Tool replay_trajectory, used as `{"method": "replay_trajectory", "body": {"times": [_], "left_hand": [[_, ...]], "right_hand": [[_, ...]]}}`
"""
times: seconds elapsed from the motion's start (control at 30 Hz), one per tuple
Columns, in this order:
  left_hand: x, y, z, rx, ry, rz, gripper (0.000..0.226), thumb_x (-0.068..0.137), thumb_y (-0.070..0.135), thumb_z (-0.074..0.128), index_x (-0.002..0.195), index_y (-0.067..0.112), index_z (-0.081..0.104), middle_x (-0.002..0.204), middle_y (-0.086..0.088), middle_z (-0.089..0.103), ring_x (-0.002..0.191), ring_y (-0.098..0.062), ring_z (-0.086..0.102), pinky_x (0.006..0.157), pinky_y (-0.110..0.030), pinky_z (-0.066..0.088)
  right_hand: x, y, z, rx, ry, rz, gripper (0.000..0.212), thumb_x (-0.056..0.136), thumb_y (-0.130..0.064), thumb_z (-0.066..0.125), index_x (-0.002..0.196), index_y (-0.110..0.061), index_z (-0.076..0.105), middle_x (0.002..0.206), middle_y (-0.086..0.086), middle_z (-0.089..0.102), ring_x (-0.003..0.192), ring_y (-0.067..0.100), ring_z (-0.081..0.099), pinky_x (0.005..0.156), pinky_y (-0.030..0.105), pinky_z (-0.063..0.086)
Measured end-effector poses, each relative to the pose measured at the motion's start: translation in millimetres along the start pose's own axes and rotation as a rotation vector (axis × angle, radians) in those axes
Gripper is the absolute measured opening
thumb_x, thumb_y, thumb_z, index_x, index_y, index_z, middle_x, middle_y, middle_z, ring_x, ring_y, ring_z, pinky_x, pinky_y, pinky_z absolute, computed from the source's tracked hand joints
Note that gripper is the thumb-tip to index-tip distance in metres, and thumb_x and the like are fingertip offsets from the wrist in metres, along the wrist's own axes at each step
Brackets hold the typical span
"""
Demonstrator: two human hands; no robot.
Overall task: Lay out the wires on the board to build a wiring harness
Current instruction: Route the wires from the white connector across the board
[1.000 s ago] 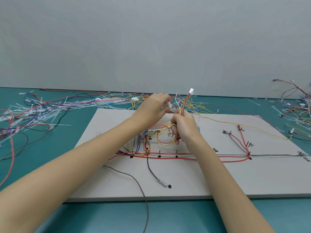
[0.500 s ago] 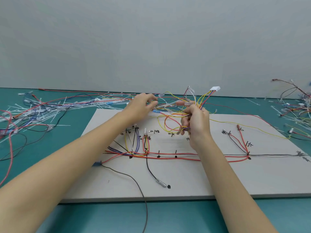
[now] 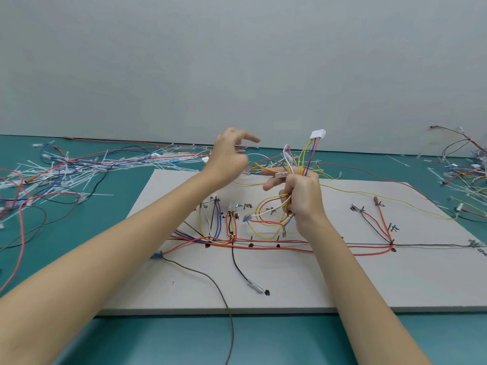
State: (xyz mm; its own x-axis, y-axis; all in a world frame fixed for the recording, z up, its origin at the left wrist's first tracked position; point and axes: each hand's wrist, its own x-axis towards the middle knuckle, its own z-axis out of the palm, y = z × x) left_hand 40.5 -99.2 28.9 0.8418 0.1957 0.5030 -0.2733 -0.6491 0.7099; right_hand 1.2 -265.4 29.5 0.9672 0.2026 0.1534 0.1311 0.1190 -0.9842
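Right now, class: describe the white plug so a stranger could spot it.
Start at the grey board. Above it the right hand grips a bundle of wires. The white plug tops the bundle, the highest thing there.

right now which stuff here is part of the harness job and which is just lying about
In use:
- board with marked routes
- red and black wires laid along it
- wire bundle with white connector, gripped by the right hand
- left hand, raised, holding nothing

Lying about:
- heap of cable ties and wires, far left
- tangle of wires, far right
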Motion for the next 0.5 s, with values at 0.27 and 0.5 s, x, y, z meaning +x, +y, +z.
{"method": "replay_trajectory", "body": {"times": [0.27,0.5], "left_hand": [[-17,46,-12,-0.070,-0.350,0.205,0.048,0.067,-0.018,0.053,0.092,0.017,0.075,0.106,-0.004,0.065,0.074,0.012,0.055,0.059,-0.001,0.035],[-9,27,-15,0.375,-0.330,0.283,0.017,0.092,0.025,0.061,0.105,0.029,0.070,0.107,0.011,0.066,0.100,-0.012,0.042,0.088,-0.035,0.042]], "right_hand": [[-5,-3,2,-0.076,-0.126,-0.006,0.027,0.065,0.009,0.033,0.063,0.001,0.059,0.039,0.009,0.054,0.030,0.004,0.042,0.034,0.009,0.029],[-10,-8,4,-0.116,-0.197,-0.078,0.023,0.058,0.002,0.035,0.045,-0.001,0.054,0.039,-0.001,0.056,0.040,0.028,0.040,0.034,0.017,0.026]]}}
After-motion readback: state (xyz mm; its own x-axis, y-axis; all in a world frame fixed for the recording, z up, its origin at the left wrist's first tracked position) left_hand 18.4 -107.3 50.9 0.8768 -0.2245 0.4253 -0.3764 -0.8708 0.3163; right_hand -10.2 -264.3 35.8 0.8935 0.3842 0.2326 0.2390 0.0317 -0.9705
